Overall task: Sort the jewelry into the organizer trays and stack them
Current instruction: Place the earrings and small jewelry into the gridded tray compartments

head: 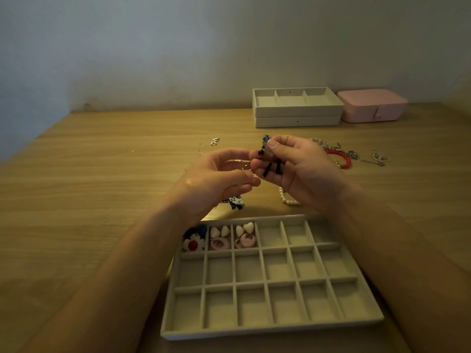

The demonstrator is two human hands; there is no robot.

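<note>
Both hands are holding one fan earring (265, 146) above the bench (102, 187). The right hand (303, 171) is curling its fingers round it, two black tassels dangling. The left hand (216, 179) is pinching its hook end. Below, one eighteen-compartment tray (270, 327) is holding four white hearts (215, 231) in two compartments. Two stacked trays (298, 121) and one pink box (372, 105) are sitting behind.
</note>
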